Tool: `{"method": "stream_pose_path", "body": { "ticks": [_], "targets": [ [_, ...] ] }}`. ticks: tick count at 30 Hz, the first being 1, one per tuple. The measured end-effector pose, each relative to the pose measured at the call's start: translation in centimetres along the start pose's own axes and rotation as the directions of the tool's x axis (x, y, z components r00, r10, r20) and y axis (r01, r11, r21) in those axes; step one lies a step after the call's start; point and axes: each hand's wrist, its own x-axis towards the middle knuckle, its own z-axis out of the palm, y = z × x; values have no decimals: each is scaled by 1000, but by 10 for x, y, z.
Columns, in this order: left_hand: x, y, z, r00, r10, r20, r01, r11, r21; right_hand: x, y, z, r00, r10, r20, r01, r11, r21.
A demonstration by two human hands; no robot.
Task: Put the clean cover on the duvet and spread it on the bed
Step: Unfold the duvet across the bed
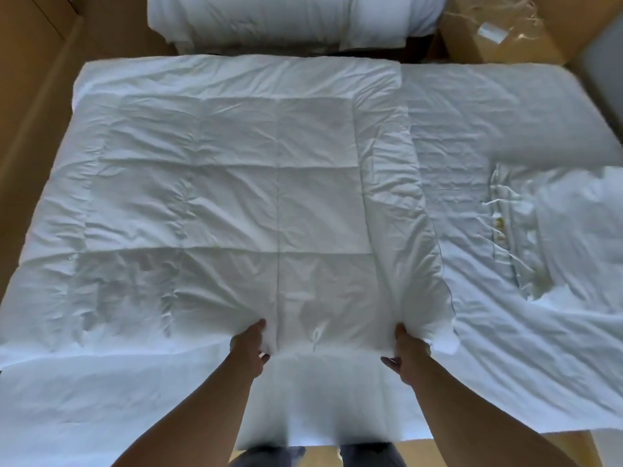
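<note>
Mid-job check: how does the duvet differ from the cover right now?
The duvet is puffy and quilted in squares; the cover is thin, with ties. The left hand and right hand grip the duvet's near edge; neither holds the cover. Both are white and creased.

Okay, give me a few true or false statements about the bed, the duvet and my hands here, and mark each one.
1. The left hand and the right hand both grip the near edge of the white quilted duvet. True.
2. The duvet reaches all the way to the right side. False: it lies on the left part of the bed; the thin white cover with ties lies to its right.
3. The duvet is already inside the cover. False: its stitched squares show bare.
4. A brown cardboard box with clear plastic on it stands beyond the bed's far right corner. True.
</note>
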Motion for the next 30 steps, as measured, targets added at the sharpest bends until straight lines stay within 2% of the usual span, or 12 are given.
{"method": "stream_pose_path", "body": {
  "ticks": [3,5,7,8,9,11,14,16,20,25,28,30],
  "targets": [
    [-11,0,11,999,-8,41,3,994,110,-14,-12,-6,999,36,30,-30,983,-182],
    [-18,-2,24,999,-16,50,5,980,198,-11,-21,-14,988,-62,-143,21,962,-274],
    [-21,-6,39,999,-24,40,13,970,244,-4,-34,-23,875,-249,-416,83,922,-378],
    [-20,-8,46,999,-24,23,18,969,246,-2,-43,-25,802,-350,-484,123,890,-439],
    [-18,-11,53,1000,-23,-4,24,972,234,2,-54,-26,756,-445,-480,179,846,-502],
    [-10,-21,62,998,-18,-59,29,983,182,19,-78,-27,751,-571,-331,297,740,-603],
    [-1,-41,74,992,-14,-123,33,988,148,55,-118,-25,823,-565,-58,381,625,-681],
    [-4,-53,89,991,-9,-130,36,979,203,78,-134,-21,886,-459,67,381,637,-670],
    [-32,-76,143,998,-65,25,52,934,353,114,-127,-25,961,-204,187,276,766,-581],
    [-44,-115,190,997,-35,72,-3,885,466,144,-114,-37,914,-272,302,400,733,-550],
    [-50,-143,196,994,65,89,-108,733,672,143,-105,-42,896,-265,357,421,762,-491],
    [-60,-153,204,956,252,148,-261,506,822,130,-99,-46,874,-288,393,461,746,-481]
  ]
}}
